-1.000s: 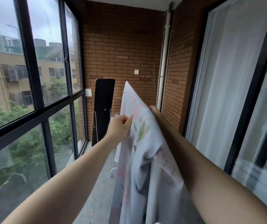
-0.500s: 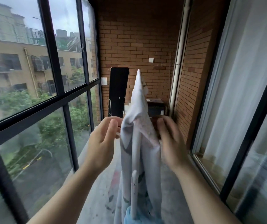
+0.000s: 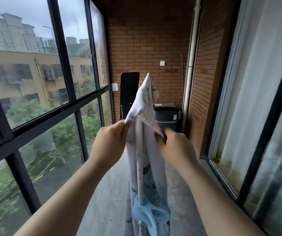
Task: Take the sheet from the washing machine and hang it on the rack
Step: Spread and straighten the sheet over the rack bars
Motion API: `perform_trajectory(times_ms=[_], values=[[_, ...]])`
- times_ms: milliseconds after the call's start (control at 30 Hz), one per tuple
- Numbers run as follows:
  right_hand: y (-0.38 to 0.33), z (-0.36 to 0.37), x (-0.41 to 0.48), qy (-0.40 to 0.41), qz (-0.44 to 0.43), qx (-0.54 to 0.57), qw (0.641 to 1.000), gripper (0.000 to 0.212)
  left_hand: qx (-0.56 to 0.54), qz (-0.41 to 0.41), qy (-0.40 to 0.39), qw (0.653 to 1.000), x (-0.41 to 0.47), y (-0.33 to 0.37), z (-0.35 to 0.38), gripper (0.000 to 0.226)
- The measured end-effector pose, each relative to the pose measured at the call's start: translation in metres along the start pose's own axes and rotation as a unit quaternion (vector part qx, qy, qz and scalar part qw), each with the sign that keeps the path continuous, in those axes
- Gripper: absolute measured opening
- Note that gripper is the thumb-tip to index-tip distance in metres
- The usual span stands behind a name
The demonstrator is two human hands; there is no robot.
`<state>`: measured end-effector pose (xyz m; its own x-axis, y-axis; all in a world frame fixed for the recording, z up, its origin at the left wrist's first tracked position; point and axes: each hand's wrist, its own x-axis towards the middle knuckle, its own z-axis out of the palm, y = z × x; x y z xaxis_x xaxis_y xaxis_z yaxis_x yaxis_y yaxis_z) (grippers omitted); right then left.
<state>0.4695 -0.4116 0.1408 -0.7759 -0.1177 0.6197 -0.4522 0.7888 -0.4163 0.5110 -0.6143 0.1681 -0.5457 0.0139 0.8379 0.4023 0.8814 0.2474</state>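
Sheet (image 3: 144,106), one pale floral piece, hung draped over one white rack rail (image 3: 139,160), falling down both sides. Two hands held its edges: left hand (image 3: 108,142) pinching the left edge, right hand (image 3: 174,147) pinching the right edge. One blue cloth (image 3: 149,213) bunched lower on the rail.

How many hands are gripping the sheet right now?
2. The left hand pinches the sheet at its left edge, left of the rack pole; the right hand pinches the right edge.
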Motion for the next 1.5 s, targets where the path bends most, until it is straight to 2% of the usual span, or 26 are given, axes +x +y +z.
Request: perform_trajectory(times_ms=[100,133,200,267,333,467,533,633,700,733,900,1000,1067,1133,1233,1333,1400,1500], values=[[0.008,-0.021,0.009,0.052,0.047,-0.091,0.993,0.014,0.092,-0.032,-0.015,0.995,0.013,-0.011,-0.015,0.014],[0.004,-0.024,0.009,0.079,0.058,-0.100,0.990,0.015,0.094,-0.052,-0.004,0.994,0.016,-0.007,-0.018,0.020],[-0.012,-0.024,0.004,0.109,0.070,-0.068,0.989,0.018,0.031,-0.098,0.015,0.995,0.016,0.009,-0.018,0.036],[-0.030,-0.012,-0.003,0.087,0.082,0.012,0.993,0.018,-0.057,-0.157,0.007,0.986,0.009,0.026,-0.011,0.039],[-0.044,0.001,-0.008,0.050,0.116,0.087,0.988,0.014,-0.096,-0.203,-0.027,0.974,0.001,0.028,-0.001,0.038],[-0.048,0.018,-0.014,-0.001,0.219,0.148,0.964,0.015,-0.039,-0.220,-0.123,0.967,-0.013,0.002,0.004,0.011],[-0.042,0.020,-0.018,-0.028,0.269,0.132,0.954,0.019,-0.024,-0.229,-0.157,0.960,-0.022,-0.014,0.004,0.016],[-0.034,0.012,-0.027,0.036,0.314,0.134,0.939,0.022,-0.025,-0.277,-0.155,0.948,-0.029,-0.045,0.003,0.021],[-0.033,0.009,-0.031,0.108,0.322,0.146,0.929,0.024,-0.076,-0.319,-0.122,0.937,-0.031,-0.058,0.006,0.028],[-0.035,0.010,-0.033,0.117,0.323,0.151,0.927,0.025,-0.095,-0.333,-0.114,0.931,-0.033,-0.059,0.007,0.028],[-0.035,0.043,-0.049,-0.004,0.341,0.170,0.925,0.026,-0.110,-0.302,-0.149,0.935,-0.051,-0.032,0.014,0.011],[-0.023,0.050,-0.057,-0.013,0.360,0.157,0.920,0.021,-0.113,-0.250,-0.148,0.950,-0.062,-0.031,0.016,0.017],[-0.018,0.039,-0.058,0.013,0.374,0.127,0.919,0.020,-0.081,-0.257,-0.152,0.951,-0.060,-0.045,0.016,0.020],[-0.011,0.026,-0.058,0.090,0.372,0.099,0.919,0.022,-0.052,-0.288,-0.140,0.946,-0.054,-0.060,0.016,0.029],[-0.008,0.019,-0.058,0.153,0.348,0.088,0.921,0.023,-0.067,-0.337,-0.121,0.931,-0.052,-0.065,0.017,0.020],[-0.008,0.027,-0.060,0.060,0.360,0.091,0.927,0.023,-0.070,-0.320,-0.172,0.929,-0.061,-0.049,0.020,0.008],[-0.003,0.035,-0.065,-0.013,0.359,0.086,0.929,0.024,-0.064,-0.301,-0.202,0.930,-0.067,-0.036,0.023,0.016],[0.002,0.043,-0.076,-0.090,0.365,0.077,0.923,0.027,-0.091,-0.316,-0.225,0.917,-0.072,-0.029,0.032,0.028]])
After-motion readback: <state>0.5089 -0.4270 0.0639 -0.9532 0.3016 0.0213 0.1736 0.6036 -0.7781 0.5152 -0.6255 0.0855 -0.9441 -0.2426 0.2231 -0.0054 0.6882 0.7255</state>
